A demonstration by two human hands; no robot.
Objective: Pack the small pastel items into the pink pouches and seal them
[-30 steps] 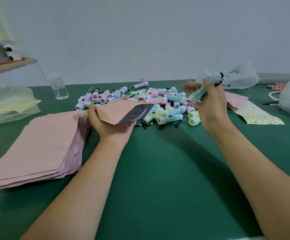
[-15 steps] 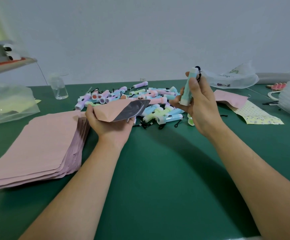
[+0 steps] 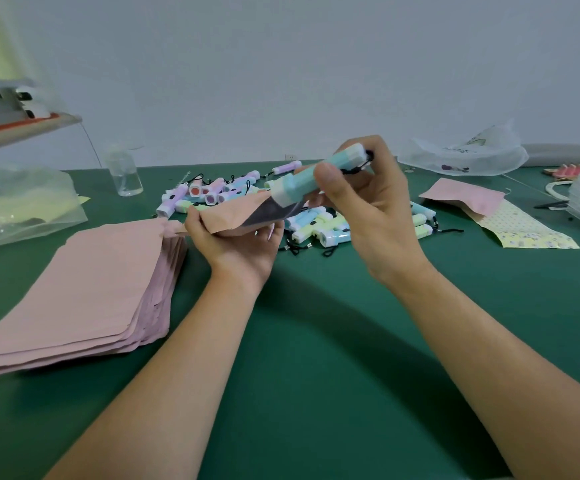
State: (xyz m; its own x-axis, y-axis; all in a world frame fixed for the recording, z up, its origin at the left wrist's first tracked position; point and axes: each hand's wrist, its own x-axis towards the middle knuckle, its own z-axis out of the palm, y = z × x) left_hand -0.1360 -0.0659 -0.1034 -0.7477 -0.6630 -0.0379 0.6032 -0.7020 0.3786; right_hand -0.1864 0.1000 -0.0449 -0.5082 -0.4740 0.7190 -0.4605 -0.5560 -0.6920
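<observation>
Right hand [image 3: 368,202] grips the item [image 3: 302,181], long axis aimed 8 o'clock at the pouch [image 3: 243,216] mouth, which the left hand [image 3: 236,244] pinches open.

Pink pouch [image 3: 236,216], teal item [image 3: 302,181], green table [image 3: 316,341]

Packing workbench: green table [image 3: 316,341], stacked pink pouches [image 3: 84,289], heaped pastel items [image 3: 316,223].

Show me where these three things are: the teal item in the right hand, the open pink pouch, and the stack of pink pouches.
teal item [image 3: 311,177]: head view, on the middle of its body.
open pink pouch [image 3: 233,214]: head view, on its pink front face.
stack of pink pouches [image 3: 84,289]: head view, on the top pouch.
</observation>
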